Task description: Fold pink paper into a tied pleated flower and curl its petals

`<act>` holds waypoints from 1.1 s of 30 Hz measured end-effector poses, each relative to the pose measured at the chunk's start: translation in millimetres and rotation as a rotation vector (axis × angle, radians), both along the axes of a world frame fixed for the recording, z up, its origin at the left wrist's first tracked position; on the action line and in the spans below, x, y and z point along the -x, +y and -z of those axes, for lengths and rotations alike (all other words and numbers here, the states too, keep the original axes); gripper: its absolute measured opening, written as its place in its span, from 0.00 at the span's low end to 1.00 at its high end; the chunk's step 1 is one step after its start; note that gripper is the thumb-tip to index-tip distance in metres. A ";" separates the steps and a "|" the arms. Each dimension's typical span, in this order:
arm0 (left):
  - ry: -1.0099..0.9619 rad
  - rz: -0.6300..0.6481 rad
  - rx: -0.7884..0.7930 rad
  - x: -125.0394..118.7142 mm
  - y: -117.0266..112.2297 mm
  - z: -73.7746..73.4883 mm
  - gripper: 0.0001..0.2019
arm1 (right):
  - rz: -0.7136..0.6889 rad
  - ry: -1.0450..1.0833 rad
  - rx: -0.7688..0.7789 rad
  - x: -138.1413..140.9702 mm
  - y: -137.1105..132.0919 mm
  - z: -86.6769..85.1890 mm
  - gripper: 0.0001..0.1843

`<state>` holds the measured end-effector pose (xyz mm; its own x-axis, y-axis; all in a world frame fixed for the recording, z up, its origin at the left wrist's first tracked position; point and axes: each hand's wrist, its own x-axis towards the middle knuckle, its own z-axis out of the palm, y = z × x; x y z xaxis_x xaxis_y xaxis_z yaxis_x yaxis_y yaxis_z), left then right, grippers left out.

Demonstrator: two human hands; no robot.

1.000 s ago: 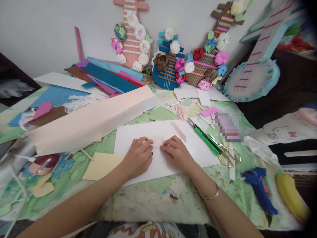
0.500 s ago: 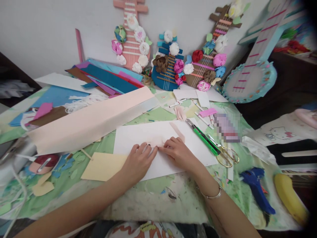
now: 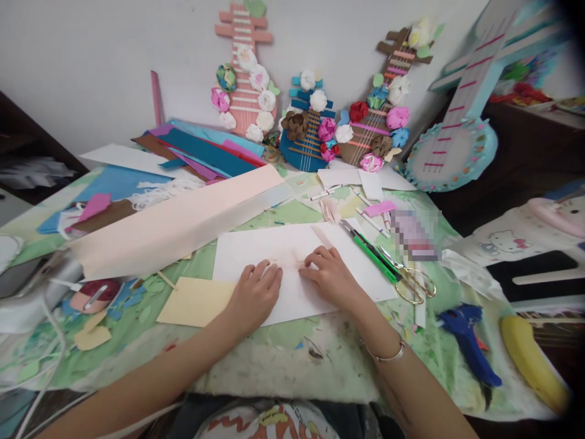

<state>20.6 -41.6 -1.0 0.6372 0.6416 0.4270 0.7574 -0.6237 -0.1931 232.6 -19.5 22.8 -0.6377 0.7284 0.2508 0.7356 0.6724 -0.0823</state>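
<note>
The left hand and right hand flank a pale pink paper piece, presumably steadying its 2 ends; whether either pinches or merely presses, I cannot tell; it lies on the white sheet — likely a smooth base; it looks thin, blurred — outline nearly lost.

There are 1 L hand and 1 R hand, 4 string instr., 1 pr. of scissors, 1 blue glue gun, 1 light-yellow card, 1 white sheet; also min. 3 markers, exact qty. unclear.
</note>
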 end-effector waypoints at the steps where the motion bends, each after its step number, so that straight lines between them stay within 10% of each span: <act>1: 0.006 0.003 -0.004 0.1 -0.4 -0.4 0.13 | 0.012 0.004 0.004 -0.3 -0.2 -0.7 0.13; 15: -0.460 -0.126 0.360 5.0 18.7 -8.7 0.13 | 0.277 0.528 0.198 7.4 7.4 11.7 0.12; 22: -0.332 -0.235 0.469 -4.6 47.0 -3.4 0.38 | 0.355 0.304 0.241 32.2 8.2 20.5 0.32; 33: -0.239 -0.299 0.450 -10.6 48.8 5.7 0.36 | 0.411 0.137 0.258 39.5 9.8 21.9 0.32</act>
